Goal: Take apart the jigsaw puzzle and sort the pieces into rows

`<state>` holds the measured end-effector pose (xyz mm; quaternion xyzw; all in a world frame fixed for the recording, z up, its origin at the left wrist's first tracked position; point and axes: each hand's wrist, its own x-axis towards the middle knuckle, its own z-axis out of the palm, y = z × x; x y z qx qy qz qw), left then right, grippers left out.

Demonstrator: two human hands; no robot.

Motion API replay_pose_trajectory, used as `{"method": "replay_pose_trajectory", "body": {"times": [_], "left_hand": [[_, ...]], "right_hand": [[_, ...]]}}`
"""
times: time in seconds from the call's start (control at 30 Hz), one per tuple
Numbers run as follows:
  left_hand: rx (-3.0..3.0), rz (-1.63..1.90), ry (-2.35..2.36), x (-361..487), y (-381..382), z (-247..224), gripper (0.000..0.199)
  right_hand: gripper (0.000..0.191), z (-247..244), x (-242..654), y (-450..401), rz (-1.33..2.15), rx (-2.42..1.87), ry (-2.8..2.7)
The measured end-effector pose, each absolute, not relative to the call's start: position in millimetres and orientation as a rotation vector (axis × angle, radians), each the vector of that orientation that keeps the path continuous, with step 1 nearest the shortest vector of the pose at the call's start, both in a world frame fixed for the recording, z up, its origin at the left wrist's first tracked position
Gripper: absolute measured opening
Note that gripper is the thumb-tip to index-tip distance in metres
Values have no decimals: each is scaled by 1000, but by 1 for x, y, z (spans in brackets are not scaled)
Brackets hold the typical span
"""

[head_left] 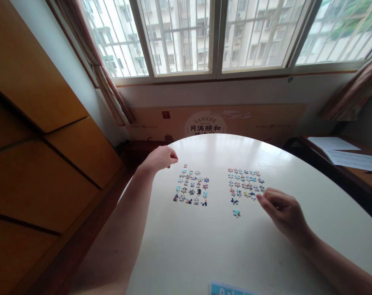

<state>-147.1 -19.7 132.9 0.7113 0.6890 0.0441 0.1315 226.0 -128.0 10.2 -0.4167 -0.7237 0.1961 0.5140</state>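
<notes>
Loose jigsaw pieces lie on the white round table [179, 254] in two groups of rough rows. Beside the far end of the left group [192, 184], my left hand [163, 158] hovers with its fingers curled together; anything in them is hidden. A small puzzle piece [185, 166] lies just right of its fingertips. My right hand [282, 207] is closed at the near right corner of the right group [243, 179], its thumb tip close to the outer pieces. I cannot make out what it holds. One light blue puzzle piece [236, 213] lies apart, nearer to me.
A blue printed sheet or box [230, 289] shows at the bottom edge. Beyond the table are a long printed cardboard panel [250, 123] and barred windows. A wooden cabinet [71, 155] stands left; a desk with papers [345, 157] stands right.
</notes>
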Motion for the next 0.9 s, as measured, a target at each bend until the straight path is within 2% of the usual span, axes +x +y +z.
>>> {"method": "replay_pose_trajectory", "body": {"times": [0.13, 0.23, 0.6, 0.9], "left_hand": [[1886, -279, 1891, -153, -23, 134, 22], [1823, -420, 1840, -157, -22, 129, 23], [1737, -535, 1747, -144, -21, 115, 19], [1787, -461, 1826, -139, -22, 114, 11]], "right_hand": [[44, 11, 226, -129, 472, -1026, -1735], [44, 11, 225, -129, 474, -1029, -1744], [44, 6, 227, -127, 490, -1045, -1744], [44, 7, 227, -128, 512, -1050, -1737]]}}
